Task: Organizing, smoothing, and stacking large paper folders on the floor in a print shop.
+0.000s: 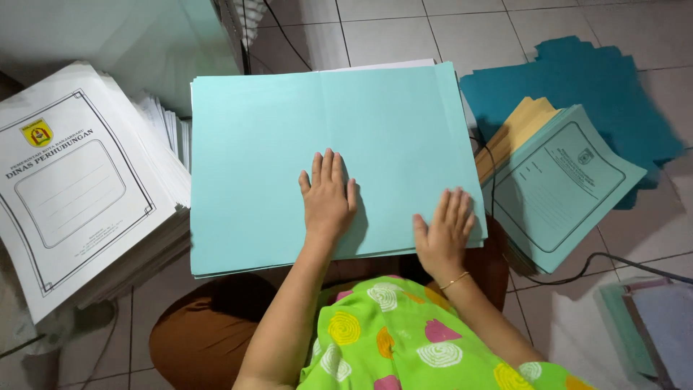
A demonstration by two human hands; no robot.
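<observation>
With both the left hand [328,191] and right hand [444,230] laid flat and open, nothing gripped, on the light-blue folder stack [274,144] across the lap, top sheets could be skewed if pressed unevenly

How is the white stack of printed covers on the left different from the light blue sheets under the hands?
The white stack bears a printed frame and an emblem; the light blue sheets show a plain face. The white stack is thick and lies tilted and untouched; the light blue sheets form a thin pile, wider, with the left hand and the right hand pressed flat on them. Both are paper piles lying low by the tiled floor.
</observation>
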